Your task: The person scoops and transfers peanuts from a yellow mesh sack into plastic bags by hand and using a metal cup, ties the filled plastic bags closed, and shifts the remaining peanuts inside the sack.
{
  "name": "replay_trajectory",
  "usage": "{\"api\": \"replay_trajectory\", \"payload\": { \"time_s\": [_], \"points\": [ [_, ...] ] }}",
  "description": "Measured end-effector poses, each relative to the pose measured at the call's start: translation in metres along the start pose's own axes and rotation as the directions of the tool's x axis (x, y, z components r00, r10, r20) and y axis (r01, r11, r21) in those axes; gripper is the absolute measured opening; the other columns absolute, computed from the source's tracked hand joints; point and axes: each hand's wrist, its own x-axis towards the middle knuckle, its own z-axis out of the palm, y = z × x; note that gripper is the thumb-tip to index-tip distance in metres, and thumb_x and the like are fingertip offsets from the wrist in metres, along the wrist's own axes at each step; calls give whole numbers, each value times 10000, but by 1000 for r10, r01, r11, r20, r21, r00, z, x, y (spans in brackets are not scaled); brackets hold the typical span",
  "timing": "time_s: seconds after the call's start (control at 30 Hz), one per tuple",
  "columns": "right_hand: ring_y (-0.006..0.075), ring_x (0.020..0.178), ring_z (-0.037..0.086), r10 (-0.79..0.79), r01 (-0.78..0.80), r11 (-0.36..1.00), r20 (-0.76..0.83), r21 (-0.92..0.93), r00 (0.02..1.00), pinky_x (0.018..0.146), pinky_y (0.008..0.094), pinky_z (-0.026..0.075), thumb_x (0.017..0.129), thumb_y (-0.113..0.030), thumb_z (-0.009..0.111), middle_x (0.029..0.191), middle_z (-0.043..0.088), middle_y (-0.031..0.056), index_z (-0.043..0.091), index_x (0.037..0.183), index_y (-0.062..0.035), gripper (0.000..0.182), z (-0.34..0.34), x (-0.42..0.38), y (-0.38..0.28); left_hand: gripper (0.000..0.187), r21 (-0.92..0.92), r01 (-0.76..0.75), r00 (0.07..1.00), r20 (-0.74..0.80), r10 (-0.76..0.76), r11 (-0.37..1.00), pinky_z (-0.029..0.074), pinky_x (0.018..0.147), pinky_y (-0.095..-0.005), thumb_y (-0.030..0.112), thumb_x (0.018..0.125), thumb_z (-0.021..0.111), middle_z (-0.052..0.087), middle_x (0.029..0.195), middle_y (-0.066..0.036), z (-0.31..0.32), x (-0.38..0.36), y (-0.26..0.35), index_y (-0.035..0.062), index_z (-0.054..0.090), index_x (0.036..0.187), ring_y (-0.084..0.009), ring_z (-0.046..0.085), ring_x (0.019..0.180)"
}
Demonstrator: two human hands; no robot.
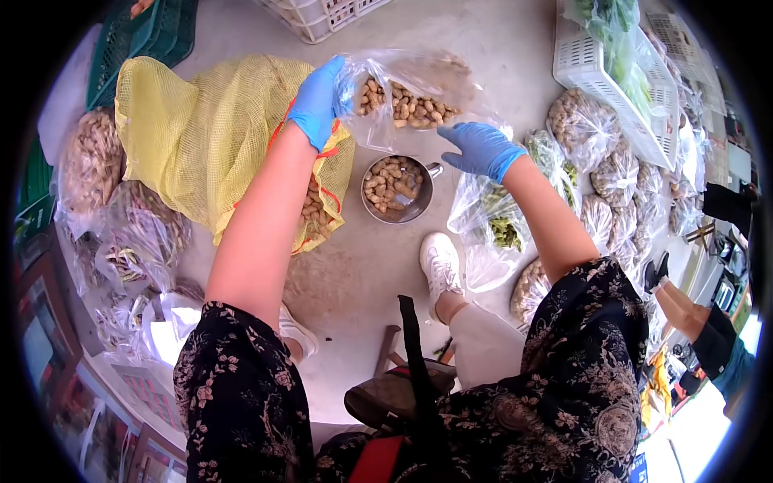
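Observation:
My left hand (pixel 319 97), in a blue glove, is closed on the left edge of a clear plastic bag (pixel 374 129) with peanuts (pixel 415 109) inside. At the bag's lower right side is my right hand (pixel 483 149), also gloved in blue, its index finger stretched toward the peanuts and the thumb apart. Below the bag stands a round metal pot (pixel 400 217) with a short handle, partly filled with peanuts (pixel 392 181). A yellow mesh sack (pixel 217 137) lies left of the pot, with peanuts (pixel 314 213) showing at its opening.
Filled clear bags (pixel 584 121) line the right side, beside a white crate (pixel 596 76) of greens. More bags (pixel 93 161) lie at the left. A green crate (pixel 153 36) and a white crate (pixel 322 16) stand at the top. Another person's arm (pixel 680 310) shows at far right.

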Motion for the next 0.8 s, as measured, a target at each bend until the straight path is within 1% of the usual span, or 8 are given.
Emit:
{"api": "replay_trajectory", "payload": {
  "time_s": [0.13, 0.27, 0.33, 0.4, 0.47, 0.53, 0.7, 0.8],
  "points": [
    [312, 782, 579, -150, 350, 912, -618, 215, 772, 708, 379, 472, 804, -108, 529, 838, 597, 151, 575, 1036, -38, 246, -47, -6, -83, 243, 566, -415, 789, -167, 592, 712, 428, 772, -259, 225, 867, 517, 586, 929, -17, -54, -104, -17, 76, 573, 1050, -125, 540, 851],
    [224, 794, 616, -351, 353, 341, -230, 871, 908, 721, 324, 484, 815, -75, 481, 859, 613, 149, 571, 1091, -28, 295, 18, 17, -171, 309, 550, 352, 930, -115, -348, 757, 459, 712, -279, 137, 831, 535, 572, 903, -43, -158, -182, -116, 72, 526, 1133, -113, 541, 792],
    [209, 829, 621, -324, -144, 487, 331, 862, 886, 761, 312, 486, 808, -115, 489, 900, 624, 145, 570, 1083, -7, 306, 39, 51, -218, 298, 410, 454, 884, -322, -340, 791, 467, 652, -269, 114, 825, 530, 572, 896, -44, -194, -180, -132, 70, 537, 1120, -110, 546, 745],
    [275, 856, 618, -200, -287, 528, 445, 799, 873, 779, 353, 485, 807, -171, 481, 953, 618, 186, 572, 1053, 0, 314, 77, 103, -245, 274, 334, 368, 878, -431, -207, 868, 477, 604, -260, 95, 817, 532, 576, 889, -44, -230, -159, -121, 60, 557, 1088, -109, 552, 703],
    [359, 857, 598, -25, 89, 809, -116, 581, 993, 763, 410, 481, 810, -199, 462, 1003, 593, 230, 567, 1030, -7, 310, 94, 161, -256, 271, 359, 190, 844, -536, 35, 914, 488, 601, -259, 80, 812, 531, 584, 888, -47, -259, -136, -91, 34, 562, 1078, -117, 562, 692],
    [403, 838, 583, 167, 239, 602, -412, 762, 896, 765, 451, 466, 791, -232, 486, 908, 606, 247, 598, 945, -14, 289, 49, 193, -255, 260, 620, 51, 734, -555, 391, 783, 497, 652, -276, 61, 810, 516, 589, 892, -65, -320, -99, -64, -14, 558, 1056, -146, 570, 718],
    [392, 803, 597, 290, -19, 794, -350, 608, 891, 743, 434, 479, 762, -196, 501, 848, 626, 223, 606, 855, 35, 271, -20, 226, -240, 381, 498, -82, 675, -610, 416, 863, 422, 831, -320, 179, 783, 559, 596, 1057, -173, -296, -97, -14, -57, 550, 1083, -250, 568, 954],
    [393, 819, 593, 86, 175, 882, -516, 437, 852, 756, 435, 479, 774, -212, 504, 877, 625, 217, 609, 908, 3, 274, 19, 224, -246, 537, 697, 11, 711, -509, 485, 717, 383, 932, -342, 267, 749, 598, 535, 1160, -216, -252, -107, -72, -47, 489, 1171, -324, 512, 1083]
  ]
}}
